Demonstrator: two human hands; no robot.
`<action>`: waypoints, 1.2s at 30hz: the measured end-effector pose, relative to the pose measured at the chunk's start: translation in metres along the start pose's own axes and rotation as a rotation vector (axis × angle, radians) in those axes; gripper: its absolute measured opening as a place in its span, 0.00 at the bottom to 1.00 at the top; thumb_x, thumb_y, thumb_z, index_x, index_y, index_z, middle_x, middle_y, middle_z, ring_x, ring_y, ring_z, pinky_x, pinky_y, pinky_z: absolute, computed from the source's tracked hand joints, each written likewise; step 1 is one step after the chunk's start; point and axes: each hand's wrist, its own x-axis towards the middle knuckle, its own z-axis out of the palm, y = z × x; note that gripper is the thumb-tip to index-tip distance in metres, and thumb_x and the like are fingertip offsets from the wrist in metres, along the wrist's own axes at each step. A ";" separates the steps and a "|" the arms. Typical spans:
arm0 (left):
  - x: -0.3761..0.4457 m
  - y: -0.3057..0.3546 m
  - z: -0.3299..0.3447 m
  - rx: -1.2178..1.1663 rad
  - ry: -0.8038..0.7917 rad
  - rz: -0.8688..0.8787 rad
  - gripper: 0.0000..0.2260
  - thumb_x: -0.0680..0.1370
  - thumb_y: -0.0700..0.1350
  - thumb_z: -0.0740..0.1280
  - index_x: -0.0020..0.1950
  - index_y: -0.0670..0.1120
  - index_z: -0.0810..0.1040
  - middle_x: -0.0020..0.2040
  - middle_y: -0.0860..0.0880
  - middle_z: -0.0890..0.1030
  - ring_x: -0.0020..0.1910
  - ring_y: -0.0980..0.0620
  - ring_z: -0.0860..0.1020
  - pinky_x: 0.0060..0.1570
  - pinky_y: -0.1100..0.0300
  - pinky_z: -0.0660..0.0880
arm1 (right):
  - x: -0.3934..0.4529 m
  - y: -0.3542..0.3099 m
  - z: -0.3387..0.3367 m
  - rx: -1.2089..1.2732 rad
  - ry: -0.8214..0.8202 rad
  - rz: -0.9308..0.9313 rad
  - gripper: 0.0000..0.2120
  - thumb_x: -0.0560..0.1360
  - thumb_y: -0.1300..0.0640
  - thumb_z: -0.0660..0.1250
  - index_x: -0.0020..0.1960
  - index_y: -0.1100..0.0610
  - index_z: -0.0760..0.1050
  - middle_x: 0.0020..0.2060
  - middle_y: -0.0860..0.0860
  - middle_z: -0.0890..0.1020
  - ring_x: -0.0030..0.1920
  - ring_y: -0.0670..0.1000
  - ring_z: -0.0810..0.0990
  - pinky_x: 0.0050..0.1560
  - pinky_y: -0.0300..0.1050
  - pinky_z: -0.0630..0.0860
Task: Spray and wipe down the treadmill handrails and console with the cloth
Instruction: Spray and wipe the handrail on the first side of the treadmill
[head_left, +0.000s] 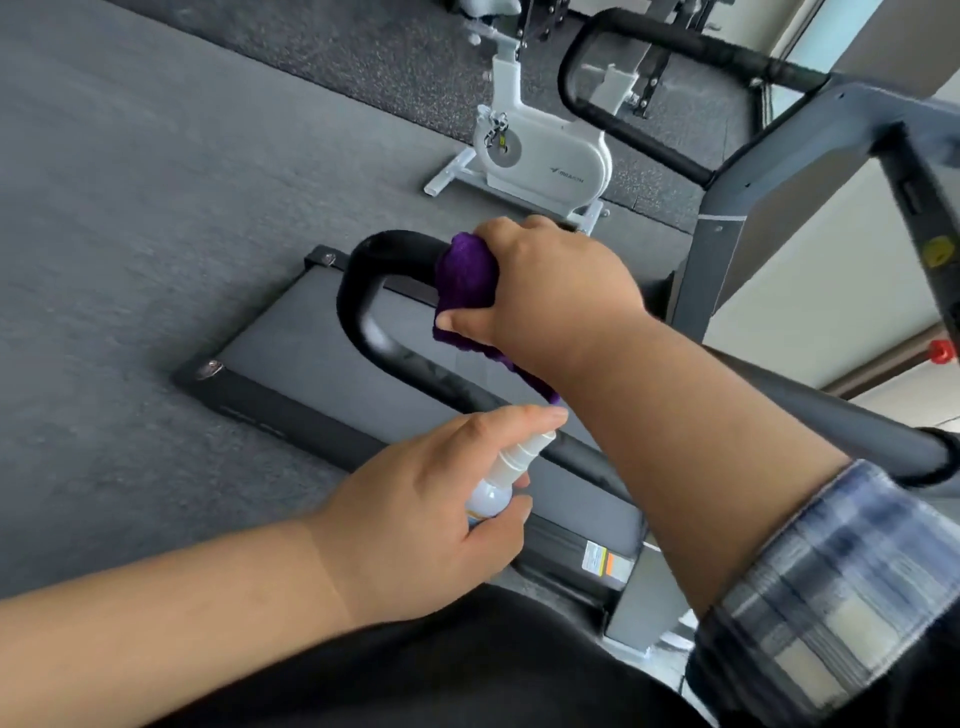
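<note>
My right hand (545, 291) is wrapped over the purple cloth (465, 291), fingers curled down and thumb tucked under, so the cloth is clamped around the black padded handrail (363, 312) just past its rounded bend. The rail is a loop: from where I grip, its upper run goes back under my palm toward the treadmill frame (727, 218), and the other way it curves round the bend and comes back as a lower bar that runs under my right forearm. So the long axis under my palm runs roughly left to right in the view, and the unwiped bend lies to the left of my fingers, touching the edge of the cloth. My left hand (431, 519) sits nearer to me and lower, holding the small white spray bottle (496, 488) with the fingers closed round its body and the forefinger resting on top of the nozzle, which points toward the lower bar just beside it. I judge the next stroke has to slide the cloth leftward along the rail and follow the curve, and the right hand is the one placed to do it, while the left is closer to the lower bar for spraying
</note>
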 end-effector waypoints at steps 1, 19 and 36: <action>0.000 0.000 -0.001 0.007 0.016 0.012 0.27 0.74 0.50 0.65 0.70 0.64 0.61 0.53 0.61 0.75 0.49 0.64 0.76 0.49 0.73 0.71 | -0.003 0.003 0.001 0.019 0.001 0.002 0.34 0.66 0.28 0.69 0.65 0.45 0.71 0.54 0.49 0.76 0.49 0.56 0.80 0.43 0.48 0.74; -0.007 -0.047 -0.064 -0.081 0.041 -0.065 0.28 0.75 0.50 0.66 0.70 0.66 0.59 0.51 0.71 0.72 0.49 0.66 0.74 0.51 0.75 0.68 | 0.060 -0.081 0.002 -0.139 -0.094 -0.031 0.34 0.67 0.27 0.67 0.65 0.47 0.72 0.59 0.50 0.75 0.61 0.59 0.73 0.56 0.54 0.72; -0.029 -0.122 -0.160 -0.167 0.019 -0.020 0.26 0.74 0.54 0.64 0.69 0.68 0.60 0.53 0.61 0.75 0.50 0.59 0.78 0.49 0.72 0.72 | 0.060 -0.097 -0.013 -0.248 -0.242 0.155 0.38 0.65 0.29 0.72 0.67 0.49 0.72 0.60 0.48 0.77 0.65 0.56 0.72 0.63 0.55 0.70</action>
